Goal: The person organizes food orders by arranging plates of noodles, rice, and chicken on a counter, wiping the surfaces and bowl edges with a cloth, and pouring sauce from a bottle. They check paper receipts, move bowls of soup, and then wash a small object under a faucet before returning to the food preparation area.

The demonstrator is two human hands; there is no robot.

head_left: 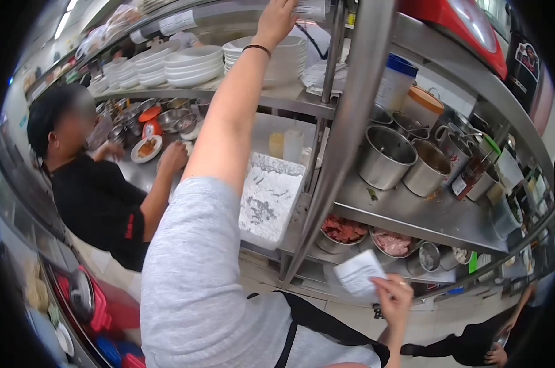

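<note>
My left hand [277,23] is raised at the top of the view, its fingers at the edge of the upper rail beside a printed paper slip [310,9]. The fingertips are cut off by the frame, so their grip cannot be made out. Low on the right, my right hand [395,295] pinches a white printed slip [359,273] by its corner, in front of the lower shelf. Stacked white plates [195,66] stand on the shelf behind my left forearm. A white tray dusted with white powder [266,199] lies below that arm.
A co-worker in black [99,190] stands at the left counter near a plate of food [146,149]. A metal post [351,122] rises mid-view. Steel pots [386,158] and bowls of raw meat [343,229] fill the right shelves. Another person [501,334] is at lower right.
</note>
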